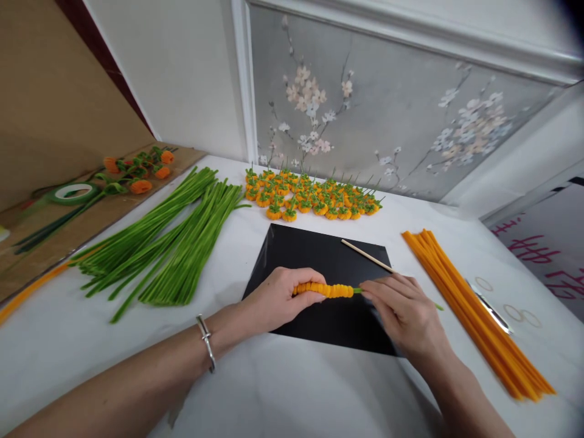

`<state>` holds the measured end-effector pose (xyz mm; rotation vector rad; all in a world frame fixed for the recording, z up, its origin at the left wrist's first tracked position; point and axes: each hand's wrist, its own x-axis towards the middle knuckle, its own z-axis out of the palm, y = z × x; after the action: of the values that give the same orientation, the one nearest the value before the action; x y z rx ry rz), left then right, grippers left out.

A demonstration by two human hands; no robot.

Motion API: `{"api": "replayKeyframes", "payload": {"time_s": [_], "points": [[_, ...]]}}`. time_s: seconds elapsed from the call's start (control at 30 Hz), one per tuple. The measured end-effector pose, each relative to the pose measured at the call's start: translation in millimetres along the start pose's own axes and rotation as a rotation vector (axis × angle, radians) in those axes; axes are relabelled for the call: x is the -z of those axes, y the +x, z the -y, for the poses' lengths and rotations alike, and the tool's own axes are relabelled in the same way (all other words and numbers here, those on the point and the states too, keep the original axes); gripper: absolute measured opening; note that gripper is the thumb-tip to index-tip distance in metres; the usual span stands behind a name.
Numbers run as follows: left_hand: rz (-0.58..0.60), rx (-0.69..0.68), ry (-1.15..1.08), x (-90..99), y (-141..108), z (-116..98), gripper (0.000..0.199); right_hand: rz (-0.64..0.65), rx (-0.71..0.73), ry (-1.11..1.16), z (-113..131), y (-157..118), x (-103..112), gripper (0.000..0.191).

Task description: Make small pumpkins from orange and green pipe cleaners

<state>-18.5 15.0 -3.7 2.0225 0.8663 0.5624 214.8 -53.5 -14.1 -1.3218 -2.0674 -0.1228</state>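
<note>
An orange coil (340, 291) of fuzzy stem is wound around a green stem (357, 291) above a black mat (314, 249). My left hand (278, 298) pinches the coil's left part between thumb and fingers. The fingers of my right hand (404, 304) are closed on the green stem at the coil's right end; its far tip shows beyond the hand. A thin wooden stick (365, 254) lies on the mat's upper right, its lower end beside my right hand.
Green stems (182, 243) lie left, orange stems (474, 310) right, beside tweezers (493, 311) and clear rings (514, 312). Several small orange pieces with green tops (319, 198) stand at the back. Cardboard (27, 213) at far left bears green tape (73, 193) and orange flowers (140, 186).
</note>
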Motion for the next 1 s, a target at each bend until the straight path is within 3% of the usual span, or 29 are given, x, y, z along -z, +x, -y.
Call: {"api": "replayKeyframes", "payload": {"time_s": [0.17, 0.3, 0.47, 0.67, 0.8, 1.0], "points": [[0.069, -0.005, 0.008, -3.0, -2, -2, 0.016, -0.012, 0.028, 0.049, 7, 2, -7, 0.016], [0.059, 0.004, -0.025, -1.3, -2, -3, 0.019, -0.003, 0.005, 0.063, 7, 1, -7, 0.016], [0.023, 0.077, -0.117, 7.9, 1, -2, 0.055, -0.033, -0.023, 0.005, -4, -2, 0, 0.014], [0.034, 0.085, -0.067, 9.4, 2, 1, 0.02, -0.012, -0.02, 0.053, -4, -1, -1, 0.02], [-0.013, 0.07, -0.007, 8.3, 2, 2, 0.019, -0.006, -0.057, 0.036, -5, 0, 2, 0.025], [-0.033, 0.09, 0.02, 9.8, 2, 2, 0.019, 0.007, -0.054, -0.07, -18, -5, 8, 0.016]]}}
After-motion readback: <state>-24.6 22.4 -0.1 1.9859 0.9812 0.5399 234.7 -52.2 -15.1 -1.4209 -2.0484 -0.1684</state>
